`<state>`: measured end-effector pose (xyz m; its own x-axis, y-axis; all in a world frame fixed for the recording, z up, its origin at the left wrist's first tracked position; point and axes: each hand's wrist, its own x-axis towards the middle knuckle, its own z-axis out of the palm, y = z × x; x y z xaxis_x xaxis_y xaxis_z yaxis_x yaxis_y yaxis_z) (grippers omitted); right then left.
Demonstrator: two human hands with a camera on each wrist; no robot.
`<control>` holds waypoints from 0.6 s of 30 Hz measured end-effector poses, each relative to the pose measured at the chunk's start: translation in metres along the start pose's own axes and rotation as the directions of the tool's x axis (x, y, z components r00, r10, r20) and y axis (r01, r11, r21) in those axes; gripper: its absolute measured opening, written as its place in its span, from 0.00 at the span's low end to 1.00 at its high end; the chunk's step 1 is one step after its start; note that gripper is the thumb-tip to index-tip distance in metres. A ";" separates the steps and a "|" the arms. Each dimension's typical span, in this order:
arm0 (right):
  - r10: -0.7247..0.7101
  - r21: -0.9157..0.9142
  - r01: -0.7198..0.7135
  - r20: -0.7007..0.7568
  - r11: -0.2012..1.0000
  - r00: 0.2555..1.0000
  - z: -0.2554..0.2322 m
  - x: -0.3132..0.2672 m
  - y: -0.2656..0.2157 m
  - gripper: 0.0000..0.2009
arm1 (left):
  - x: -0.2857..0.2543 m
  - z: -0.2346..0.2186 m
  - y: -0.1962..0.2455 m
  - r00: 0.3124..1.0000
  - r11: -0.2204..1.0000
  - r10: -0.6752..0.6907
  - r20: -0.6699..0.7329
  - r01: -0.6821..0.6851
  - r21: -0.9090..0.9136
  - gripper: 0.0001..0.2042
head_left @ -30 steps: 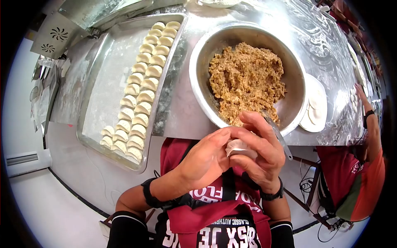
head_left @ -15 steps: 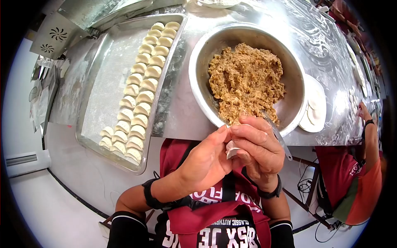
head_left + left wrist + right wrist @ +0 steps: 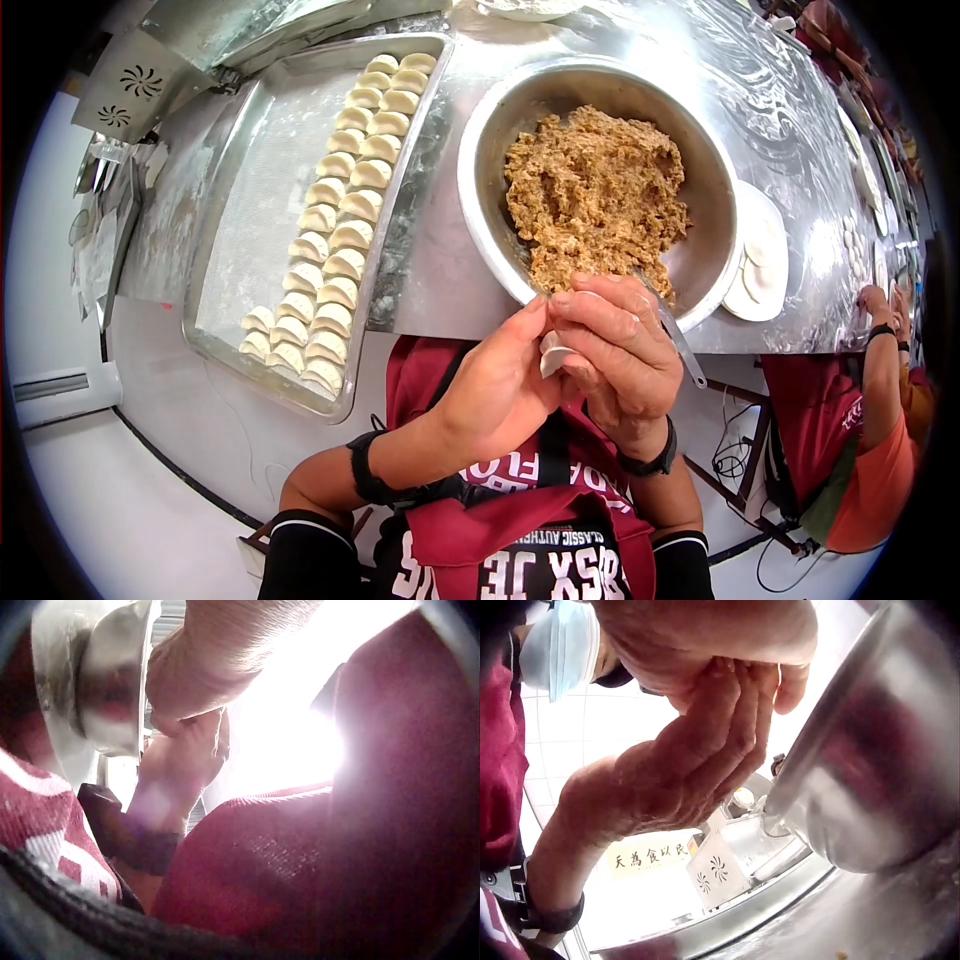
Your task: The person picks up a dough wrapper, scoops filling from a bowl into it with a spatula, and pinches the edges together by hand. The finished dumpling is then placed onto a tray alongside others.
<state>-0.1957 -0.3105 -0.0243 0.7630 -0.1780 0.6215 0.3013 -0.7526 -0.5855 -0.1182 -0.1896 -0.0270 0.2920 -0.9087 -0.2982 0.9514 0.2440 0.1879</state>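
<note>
Over the table's front edge, my left hand (image 3: 490, 385) and right hand (image 3: 625, 365) meet around a small white dumpling (image 3: 552, 360). The right hand's curled fingers cover most of it, leaving one pale end showing. My left thumb and fingers pinch at its edge from the other side. In both wrist views the hands hide the dumpling. Just beyond them is a big steel bowl (image 3: 480, 215) of brown minced filling (image 3: 600, 190). A metal utensil's handle (image 3: 685, 355) sticks out over the bowl's near rim, beside the right hand.
To the left, a metal tray (image 3: 250, 220) carries rows of folded dumplings (image 3: 345, 262). Round dough wrappers (image 3: 762, 265) lie on a white plate (image 3: 742, 305) right of the bowl. Another person's arm (image 3: 885, 370) reaches over the table at far right.
The right hand's fingers have closed further over the dumpling, so less of it shows. Both hands stay in nearly the same place. The other person's hand at right has moved nearer.
</note>
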 end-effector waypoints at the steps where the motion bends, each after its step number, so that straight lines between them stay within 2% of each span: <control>1: 0.003 -0.009 -0.003 -0.006 1.000 1.000 0.001 0.001 0.000 0.11 | 0.001 -0.002 0.000 1.000 1.000 0.007 -0.029 -0.007 0.010 0.15; 4: 0.117 0.115 -0.100 -0.152 0.988 0.981 0.011 0.003 -0.006 0.11 | 0.000 -0.002 0.005 0.998 0.998 -0.048 -0.048 0.051 0.047 0.15; 5: 0.121 0.116 -0.104 -0.151 0.988 0.981 0.010 0.004 -0.007 0.11 | -0.001 -0.001 0.006 0.996 0.995 -0.081 -0.044 0.084 0.059 0.14; 7: 0.129 0.118 -0.112 -0.149 0.987 0.980 0.008 0.005 -0.008 0.10 | 0.000 -0.008 0.002 0.998 0.998 -0.054 0.008 0.054 -0.015 0.14; 8: 0.084 0.088 -0.074 -0.118 0.993 0.989 0.006 0.003 -0.006 0.10 | 0.000 -0.010 0.001 0.999 0.998 -0.038 0.033 0.040 -0.053 0.14; 11: -0.013 0.015 0.014 -0.044 1.000 0.999 0.004 0.000 -0.001 0.10 | 0.001 -0.008 -0.001 0.994 0.995 -0.095 -0.047 0.093 -0.044 0.14; 14: 0.018 -0.009 -0.018 -0.009 1.000 1.000 0.003 0.000 -0.003 0.11 | 0.001 -0.013 -0.001 0.997 0.992 -0.068 0.047 0.072 -0.101 0.15; 17: 0.124 0.176 -0.104 -0.107 0.979 0.987 0.010 0.002 -0.007 0.11 | -0.003 -0.005 0.003 0.997 0.997 -0.052 -0.054 0.054 0.054 0.17; 18: 0.111 0.173 -0.097 -0.074 0.980 0.991 0.009 0.000 -0.005 0.11 | -0.003 -0.006 0.002 0.999 0.996 -0.043 -0.014 0.044 0.072 0.17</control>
<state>-0.1920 -0.3009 -0.0256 0.7473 -0.3065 0.5896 0.3209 -0.6105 -0.7241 -0.1165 -0.1845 -0.0312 0.2522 -0.9134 -0.3195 0.9538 0.1790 0.2412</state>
